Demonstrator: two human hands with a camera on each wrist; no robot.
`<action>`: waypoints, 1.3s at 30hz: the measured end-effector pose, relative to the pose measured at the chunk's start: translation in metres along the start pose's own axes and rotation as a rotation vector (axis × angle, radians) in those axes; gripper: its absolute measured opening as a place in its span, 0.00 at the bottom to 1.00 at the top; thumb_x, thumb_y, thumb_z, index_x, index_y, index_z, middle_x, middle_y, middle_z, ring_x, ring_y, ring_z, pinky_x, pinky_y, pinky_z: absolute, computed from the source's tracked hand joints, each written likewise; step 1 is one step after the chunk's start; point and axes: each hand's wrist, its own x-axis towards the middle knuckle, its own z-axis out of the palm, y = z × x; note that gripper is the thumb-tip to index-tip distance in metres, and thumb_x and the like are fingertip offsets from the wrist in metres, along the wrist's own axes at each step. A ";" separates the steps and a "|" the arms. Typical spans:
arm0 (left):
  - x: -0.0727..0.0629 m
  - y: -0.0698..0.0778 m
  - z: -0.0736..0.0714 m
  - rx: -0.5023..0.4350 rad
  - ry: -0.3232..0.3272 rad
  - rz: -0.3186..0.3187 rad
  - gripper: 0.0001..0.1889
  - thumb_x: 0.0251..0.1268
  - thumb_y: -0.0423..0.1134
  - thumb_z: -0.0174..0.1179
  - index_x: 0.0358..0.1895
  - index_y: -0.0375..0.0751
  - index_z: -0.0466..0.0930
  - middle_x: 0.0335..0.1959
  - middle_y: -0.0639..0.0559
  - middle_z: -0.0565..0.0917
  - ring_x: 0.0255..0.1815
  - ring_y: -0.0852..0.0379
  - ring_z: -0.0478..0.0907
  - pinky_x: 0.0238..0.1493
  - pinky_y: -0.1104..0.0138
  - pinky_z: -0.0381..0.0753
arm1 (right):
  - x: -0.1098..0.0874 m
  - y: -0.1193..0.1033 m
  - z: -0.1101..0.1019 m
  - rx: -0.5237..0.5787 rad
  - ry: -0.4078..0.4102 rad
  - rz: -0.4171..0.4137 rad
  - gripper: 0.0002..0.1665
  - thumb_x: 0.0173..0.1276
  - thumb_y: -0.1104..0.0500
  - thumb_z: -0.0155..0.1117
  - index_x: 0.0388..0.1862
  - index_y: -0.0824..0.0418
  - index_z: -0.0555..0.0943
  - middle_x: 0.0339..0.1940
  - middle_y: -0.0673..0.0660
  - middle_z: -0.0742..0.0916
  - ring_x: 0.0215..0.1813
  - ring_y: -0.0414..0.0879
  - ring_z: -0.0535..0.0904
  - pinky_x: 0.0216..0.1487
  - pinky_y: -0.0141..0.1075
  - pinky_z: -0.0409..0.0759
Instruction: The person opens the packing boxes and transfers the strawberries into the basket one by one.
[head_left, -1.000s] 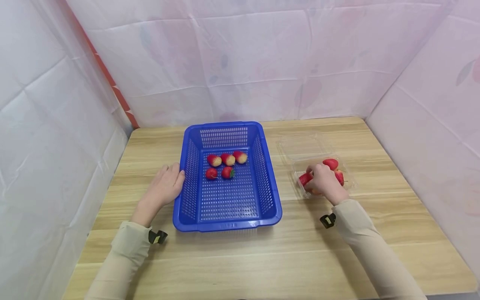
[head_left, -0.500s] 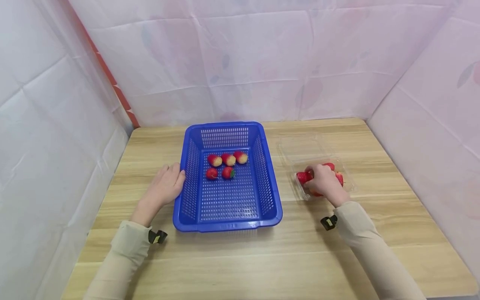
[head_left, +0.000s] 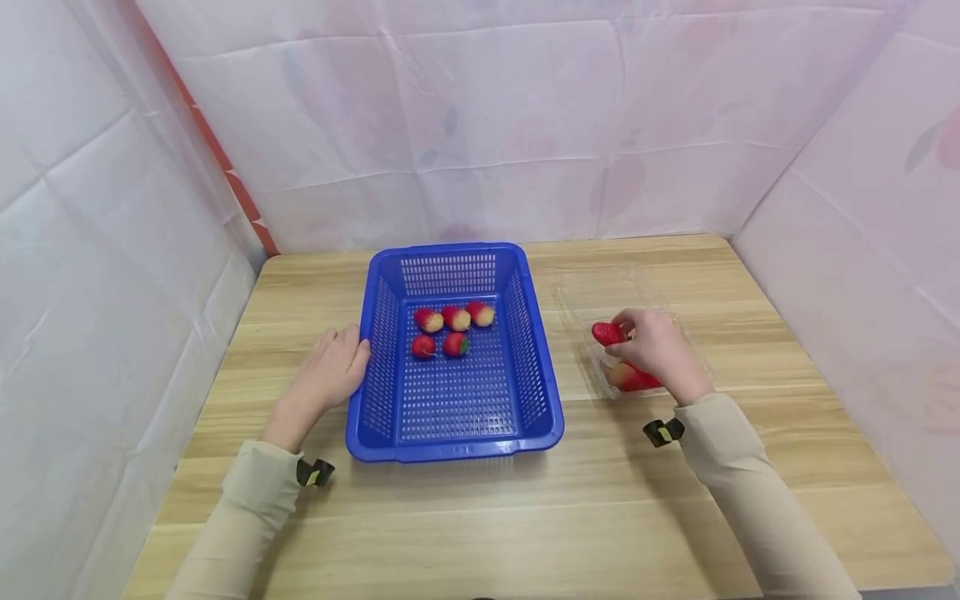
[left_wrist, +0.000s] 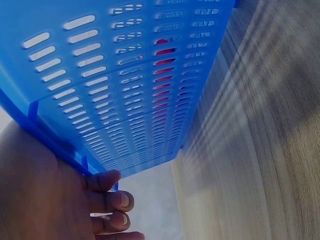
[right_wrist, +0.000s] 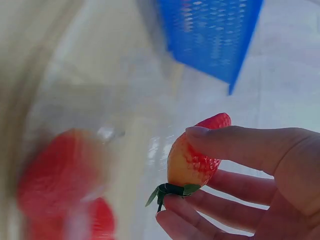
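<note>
A red strawberry with a pale yellow stem end and green leaves is pinched between the thumb and fingers of my right hand. That hand is just above a clear plastic clamshell box, where red-and-yellow strawberries lie; my hand hides part of the box. My left hand holds the left rim of a blue perforated basket, thumb at the rim and fingers curled below its edge. Inside the basket, several strawberries sit in two rows toward the back.
The clamshell's transparent lid lies folded back behind its base. All of this stands on a wooden table, with white patterned sheets hanging behind it and at both sides.
My right hand has lifted a strawberry up from among the others in the clamshell, uncovering the fruit nearest the front. The left hand and the basket have stayed in place.
</note>
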 end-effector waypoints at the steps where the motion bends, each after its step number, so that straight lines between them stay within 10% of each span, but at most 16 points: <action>1: 0.000 0.000 0.000 0.001 0.001 0.000 0.18 0.79 0.45 0.33 0.46 0.35 0.68 0.32 0.44 0.72 0.38 0.44 0.66 0.41 0.54 0.65 | 0.000 -0.005 -0.003 0.001 0.002 -0.001 0.21 0.57 0.60 0.73 0.47 0.69 0.82 0.40 0.66 0.86 0.35 0.55 0.83 0.40 0.49 0.75; 15: 0.001 0.001 -0.004 0.066 0.014 0.003 0.18 0.79 0.45 0.34 0.46 0.34 0.68 0.34 0.42 0.72 0.39 0.42 0.67 0.43 0.52 0.66 | 0.019 -0.086 -0.015 0.043 0.017 -0.115 0.19 0.59 0.56 0.73 0.45 0.67 0.83 0.35 0.62 0.87 0.34 0.53 0.81 0.35 0.44 0.76; 39: -0.002 0.004 -0.005 0.133 0.061 0.044 0.15 0.77 0.43 0.37 0.45 0.33 0.66 0.37 0.42 0.67 0.39 0.42 0.61 0.41 0.54 0.60 | 0.071 -0.161 0.053 -0.004 -0.152 -0.078 0.15 0.56 0.58 0.77 0.31 0.65 0.79 0.22 0.55 0.78 0.24 0.47 0.72 0.25 0.35 0.72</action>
